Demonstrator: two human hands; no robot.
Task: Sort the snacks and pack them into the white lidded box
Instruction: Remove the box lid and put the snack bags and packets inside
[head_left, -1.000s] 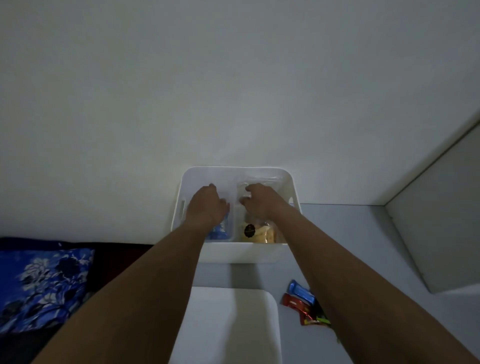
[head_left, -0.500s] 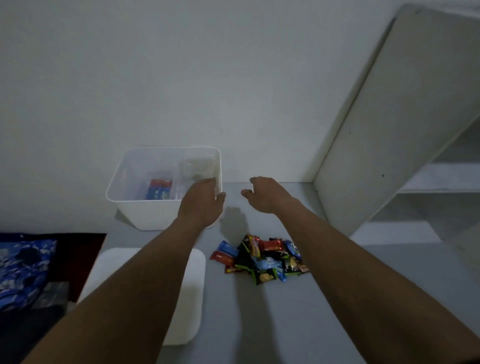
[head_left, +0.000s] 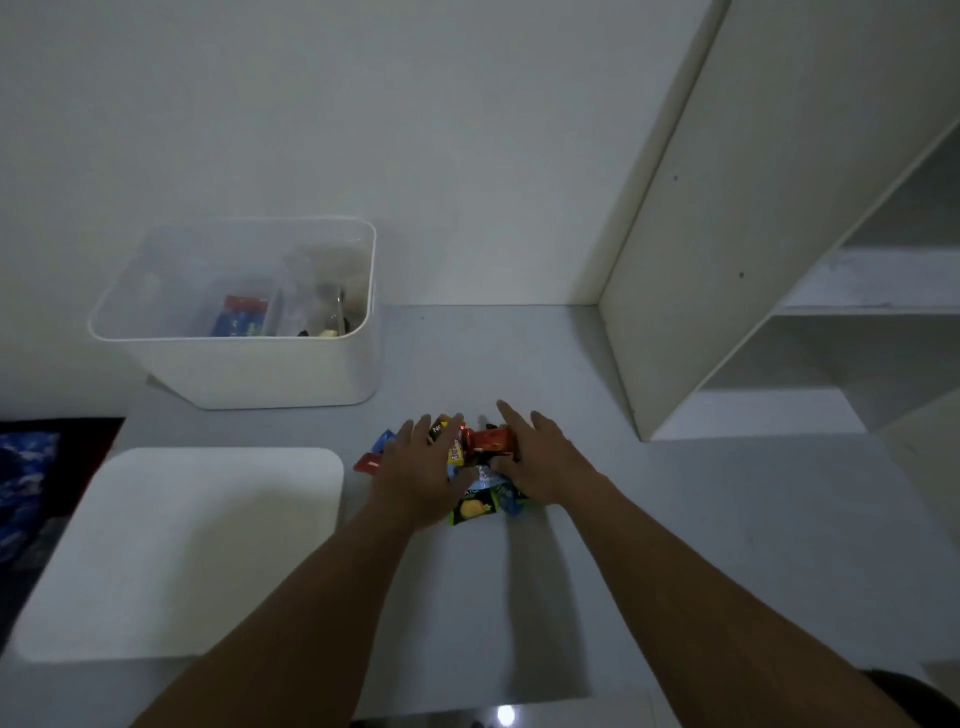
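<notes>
A pile of small snack packets (head_left: 475, 467) in red, blue, yellow and green lies on the grey table. My left hand (head_left: 423, 470) rests flat over the pile's left side with fingers spread. My right hand (head_left: 540, 460) lies over its right side, fingers straight, touching a red packet (head_left: 488, 439). The white box (head_left: 249, 364) stands open at the back left. Inside it are clear dividers, a blue and red packet (head_left: 236, 317) and something yellow (head_left: 327, 332). Its white lid (head_left: 182, 551) lies flat on the table in front of the box.
A white shelf unit (head_left: 779, 260) stands at the right, its side panel close to the pile. A white wall runs behind the table. Blue patterned fabric (head_left: 26, 483) shows at the far left, beyond the table edge.
Both hands left the inside of the box, moved right and down, and now lie on the snack pile. The view swung from the box to the pile.
</notes>
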